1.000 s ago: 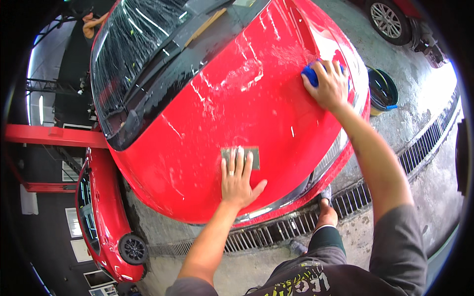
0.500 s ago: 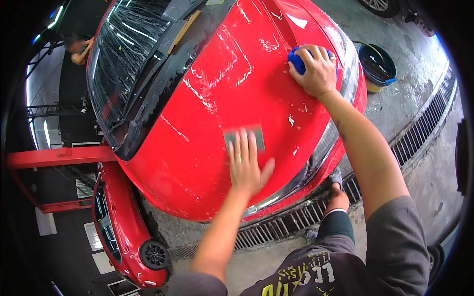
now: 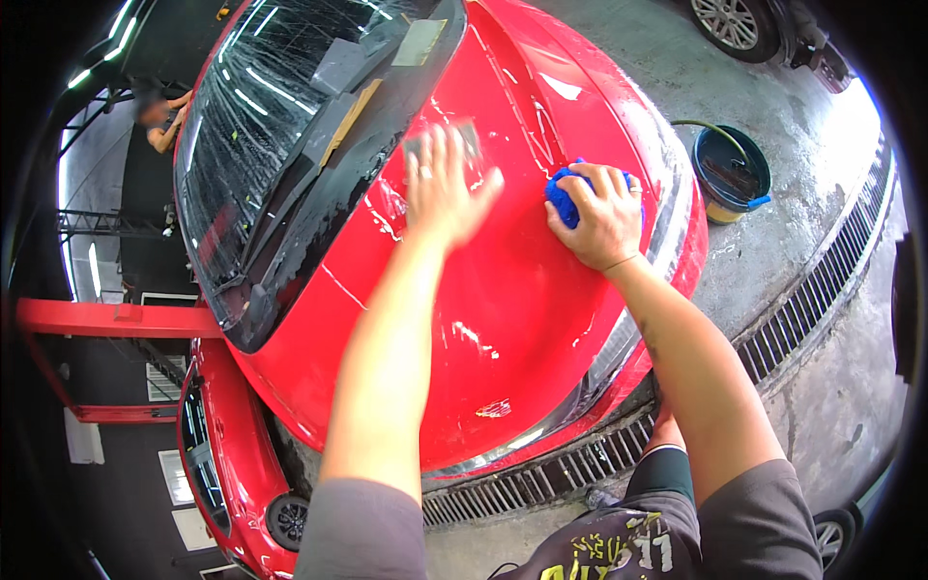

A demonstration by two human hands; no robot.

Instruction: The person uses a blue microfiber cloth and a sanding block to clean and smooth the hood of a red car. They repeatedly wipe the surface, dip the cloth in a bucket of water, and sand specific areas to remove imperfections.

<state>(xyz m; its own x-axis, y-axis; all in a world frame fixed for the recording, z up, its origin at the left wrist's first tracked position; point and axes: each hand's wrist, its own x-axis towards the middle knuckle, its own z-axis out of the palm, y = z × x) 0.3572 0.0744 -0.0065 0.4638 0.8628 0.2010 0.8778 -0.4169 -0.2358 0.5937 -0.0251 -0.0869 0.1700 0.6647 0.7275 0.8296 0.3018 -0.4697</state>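
Observation:
My left hand (image 3: 442, 188), fingers stretched out and slightly blurred, lies flat over a thin grey-green rectangular sheet (image 3: 471, 135) on the red car hood (image 3: 416, 377). The sheet shows past the fingertips and is pressed against the wet paint. Closer to the headlight, my right hand (image 3: 601, 217) is closed over a bunched, shaggy blue wash sponge (image 3: 565, 198) resting on the hood. Part of the sponge is hidden under the palm. White streaks of suds and water mark the paint around both hands.
By the windshield lie a pale rectangular pad (image 3: 420, 43) and a yellowish strip (image 3: 350, 124). A dark bucket (image 3: 710, 184) with a hose stands right of the car. A floor grate (image 3: 561, 474) runs past the bumper. Another red car (image 3: 232, 454) is at left; a person (image 3: 159, 126) stands beyond the windshield.
My left hand has slid the sheet up the hood toward the windshield. The right hand and sponge have shifted slightly left and down in the view, which has itself shifted.

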